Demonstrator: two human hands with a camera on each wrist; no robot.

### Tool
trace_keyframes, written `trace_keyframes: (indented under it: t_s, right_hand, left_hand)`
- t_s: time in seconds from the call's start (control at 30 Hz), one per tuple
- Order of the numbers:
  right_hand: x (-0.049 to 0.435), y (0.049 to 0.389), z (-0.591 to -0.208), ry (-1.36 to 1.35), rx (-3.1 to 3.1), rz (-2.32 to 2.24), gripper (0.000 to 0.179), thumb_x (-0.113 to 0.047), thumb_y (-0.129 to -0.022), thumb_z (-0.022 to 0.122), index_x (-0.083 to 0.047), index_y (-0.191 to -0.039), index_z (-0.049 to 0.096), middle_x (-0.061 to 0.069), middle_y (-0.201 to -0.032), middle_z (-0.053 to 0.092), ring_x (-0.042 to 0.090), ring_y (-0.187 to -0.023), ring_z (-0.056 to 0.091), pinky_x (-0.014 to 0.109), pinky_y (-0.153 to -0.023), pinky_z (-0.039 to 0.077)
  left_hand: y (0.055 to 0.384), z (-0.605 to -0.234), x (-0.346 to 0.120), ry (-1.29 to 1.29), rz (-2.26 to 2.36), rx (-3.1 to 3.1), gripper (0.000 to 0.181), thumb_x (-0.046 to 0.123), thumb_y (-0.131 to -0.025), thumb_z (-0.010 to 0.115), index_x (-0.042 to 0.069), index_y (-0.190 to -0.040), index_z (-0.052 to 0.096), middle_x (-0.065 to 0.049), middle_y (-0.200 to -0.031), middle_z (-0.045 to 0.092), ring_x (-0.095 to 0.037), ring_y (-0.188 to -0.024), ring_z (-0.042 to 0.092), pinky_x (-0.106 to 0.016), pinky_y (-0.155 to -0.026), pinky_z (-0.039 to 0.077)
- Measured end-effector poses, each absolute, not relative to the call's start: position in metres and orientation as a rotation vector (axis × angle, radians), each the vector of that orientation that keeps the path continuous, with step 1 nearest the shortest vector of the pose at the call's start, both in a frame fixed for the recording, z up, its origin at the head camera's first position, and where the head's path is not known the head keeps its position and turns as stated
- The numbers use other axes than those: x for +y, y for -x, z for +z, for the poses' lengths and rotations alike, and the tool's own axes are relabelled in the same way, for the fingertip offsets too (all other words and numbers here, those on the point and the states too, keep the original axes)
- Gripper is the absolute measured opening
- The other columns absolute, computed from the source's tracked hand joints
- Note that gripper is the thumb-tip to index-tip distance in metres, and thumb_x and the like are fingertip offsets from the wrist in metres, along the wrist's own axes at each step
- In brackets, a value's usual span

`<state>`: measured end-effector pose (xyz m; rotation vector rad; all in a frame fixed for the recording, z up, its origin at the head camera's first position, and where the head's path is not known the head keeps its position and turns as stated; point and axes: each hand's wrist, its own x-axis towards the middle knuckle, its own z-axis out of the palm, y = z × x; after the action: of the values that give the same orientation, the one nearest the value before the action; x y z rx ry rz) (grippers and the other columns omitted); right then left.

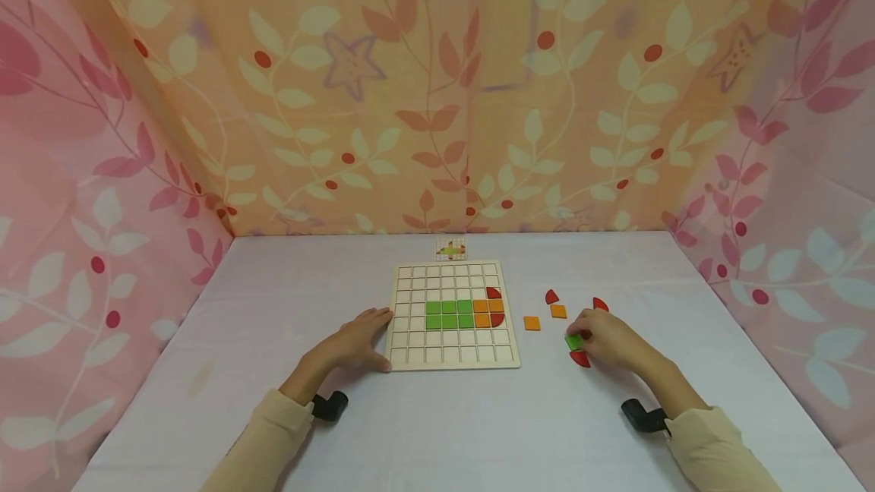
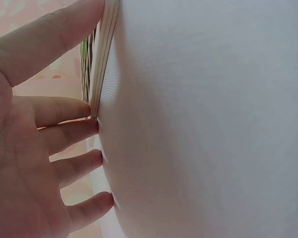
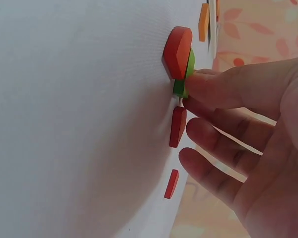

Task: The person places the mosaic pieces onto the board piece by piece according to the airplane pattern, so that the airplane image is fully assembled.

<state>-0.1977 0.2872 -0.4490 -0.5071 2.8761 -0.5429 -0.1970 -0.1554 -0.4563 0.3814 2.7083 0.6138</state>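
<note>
A wooden grid board (image 1: pixel 417 340) lies flat on the table, bearing several green square tiles (image 1: pixel 449 314), orange square tiles (image 1: pixel 481 313) and two red quarter-round tiles (image 1: pixel 497 320). My left hand (image 1: pixel 355 340) rests at the board's left edge, fingers spread; the left wrist view has its thumb and index finger touching the wooden side. To the right of the board, my right hand (image 1: pixel 604 336) pinches a loose green tile (image 3: pixel 190 62) between thumb and index finger, low over the cloth. A red quarter-round tile (image 3: pixel 179 52) lies right beside that green one.
Loose orange tiles (image 1: pixel 532 323) and a red tile (image 1: pixel 551 297) lie between the board and my right hand. Another red tile (image 1: pixel 600 304) sits beyond that hand. A small pattern card (image 1: pixel 450 249) is behind the board. Patterned curtains (image 1: pixel 437 135) surround the white tabletop (image 1: pixel 307 279).
</note>
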Motion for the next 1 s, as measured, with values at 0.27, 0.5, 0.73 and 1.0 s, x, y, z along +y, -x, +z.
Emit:
trace_keyframes:
  t_s: [0.27, 0.5, 0.73, 1.0]
  right_hand:
    - [0.2869, 0.1985, -0.4493, 0.509, 2.869, -0.499, 0.023, 0.005, -0.083, 0.065, -0.004, -0.101, 0.076, 0.003, -0.093, 0.066, 0.021, -0.09, 0.061, 0.043, -0.085, 0.057]
    - [0.287, 0.1973, -0.4511, 0.535, 2.875, -0.493, 0.021, 0.004, -0.083, 0.066, -0.005, -0.1, 0.076, 0.0, -0.09, 0.065, 0.018, -0.087, 0.06, 0.041, -0.083, 0.057]
    - [0.2867, 0.1978, -0.4515, 0.533, 2.871, -0.516, 0.022, 0.002, -0.079, 0.068, -0.004, -0.099, 0.076, -0.002, -0.088, 0.062, 0.014, -0.084, 0.057, 0.035, -0.078, 0.056]
    - [0.2838, 0.1973, -0.4484, 0.518, 2.873, -0.543, 0.021, -0.003, -0.079, 0.072, -0.003, -0.1, 0.074, 0.0, -0.088, 0.06, 0.014, -0.081, 0.054, 0.034, -0.076, 0.054]
  left_hand:
    - [0.1976, -0.4569, -0.1557, -0.387, 0.628, 2.706, 0.096, 0.027, -0.072, 0.086, 0.004, -0.15, 0.036, -0.015, -0.158, 0.033, -0.039, -0.149, 0.021, -0.064, -0.115, 0.022]
    - [0.1959, -0.4564, -0.1542, -0.376, 0.617, 2.703, 0.096, 0.026, -0.071, 0.086, 0.005, -0.15, 0.036, -0.015, -0.158, 0.033, -0.038, -0.149, 0.021, -0.064, -0.115, 0.022]
    - [0.1948, -0.4558, -0.1533, -0.384, 0.62, 2.708, 0.095, 0.027, -0.071, 0.086, 0.004, -0.15, 0.036, -0.014, -0.158, 0.034, -0.038, -0.149, 0.022, -0.062, -0.116, 0.023]
    - [0.196, -0.4575, -0.1557, -0.406, 0.607, 2.719, 0.095, 0.027, -0.071, 0.086, 0.003, -0.149, 0.037, -0.014, -0.158, 0.034, -0.038, -0.149, 0.022, -0.061, -0.117, 0.023]
